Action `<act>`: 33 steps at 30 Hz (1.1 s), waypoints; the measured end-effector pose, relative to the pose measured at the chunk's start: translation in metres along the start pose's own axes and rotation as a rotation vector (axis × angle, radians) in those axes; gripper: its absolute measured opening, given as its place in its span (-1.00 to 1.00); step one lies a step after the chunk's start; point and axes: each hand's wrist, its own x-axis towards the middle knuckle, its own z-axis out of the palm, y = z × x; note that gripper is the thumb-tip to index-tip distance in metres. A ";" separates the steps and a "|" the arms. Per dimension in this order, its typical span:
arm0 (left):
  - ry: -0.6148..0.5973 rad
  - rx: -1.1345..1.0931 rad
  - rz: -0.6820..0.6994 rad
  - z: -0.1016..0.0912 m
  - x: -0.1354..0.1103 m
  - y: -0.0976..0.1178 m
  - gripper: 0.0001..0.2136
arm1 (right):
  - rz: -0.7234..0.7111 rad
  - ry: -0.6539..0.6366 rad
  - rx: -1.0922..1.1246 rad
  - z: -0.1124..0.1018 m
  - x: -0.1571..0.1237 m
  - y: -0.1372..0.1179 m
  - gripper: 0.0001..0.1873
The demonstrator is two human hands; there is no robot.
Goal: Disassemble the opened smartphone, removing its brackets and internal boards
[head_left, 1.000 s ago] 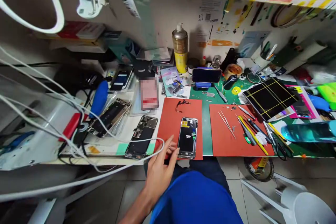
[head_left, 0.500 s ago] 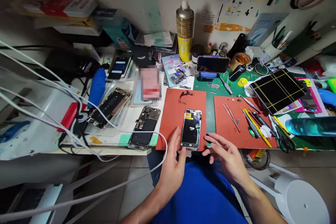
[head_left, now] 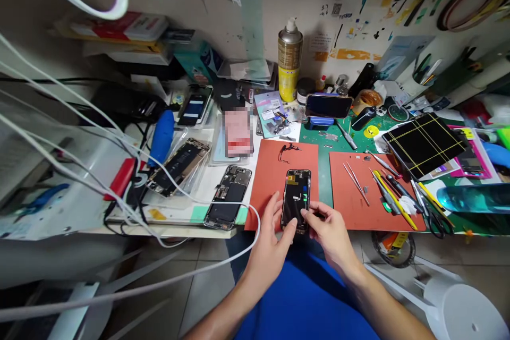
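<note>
An opened phone [head_left: 296,199], its dark insides facing up, lies on the left red mat [head_left: 274,170] at the desk's front edge. My left hand [head_left: 270,241] grips its lower left side, thumb on the bottom edge. My right hand [head_left: 330,231] holds the lower right side, fingers curled against the frame. A small black flex part [head_left: 287,150] lies on the same mat, farther back.
Tweezers and several hand tools [head_left: 382,183] lie on the right red mat [head_left: 358,202]. Two other opened phones [head_left: 228,196] [head_left: 178,166] sit to the left among white cables [head_left: 119,170]. A spray can [head_left: 289,58], a propped phone [head_left: 329,106] and a black panel [head_left: 424,143] stand behind.
My right hand came into view from the right and closed on the phone's lower right side. My left hand stayed at the phone's lower left. The view shifted slightly.
</note>
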 end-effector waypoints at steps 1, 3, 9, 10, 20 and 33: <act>0.007 0.001 -0.003 0.000 0.003 0.002 -0.29 | -0.007 -0.008 -0.014 0.001 -0.002 0.000 -0.52; 0.015 0.006 0.011 0.003 0.009 0.008 -0.26 | -0.056 -0.004 -0.097 0.004 -0.008 0.001 -0.56; -0.011 -0.090 0.051 0.008 0.022 0.030 -0.22 | -0.582 0.065 -0.556 0.024 -0.043 -0.004 -0.74; -0.031 -0.153 0.029 0.006 0.022 0.032 -0.22 | -0.651 0.029 -0.591 0.024 -0.047 -0.009 -0.75; -0.258 -0.635 -0.306 -0.011 0.004 0.033 -0.40 | -1.023 -0.132 -0.920 -0.010 0.008 -0.093 -0.73; -0.170 -0.599 -0.326 -0.002 0.000 0.036 -0.50 | -1.200 -0.034 -1.056 -0.004 0.019 -0.077 -0.78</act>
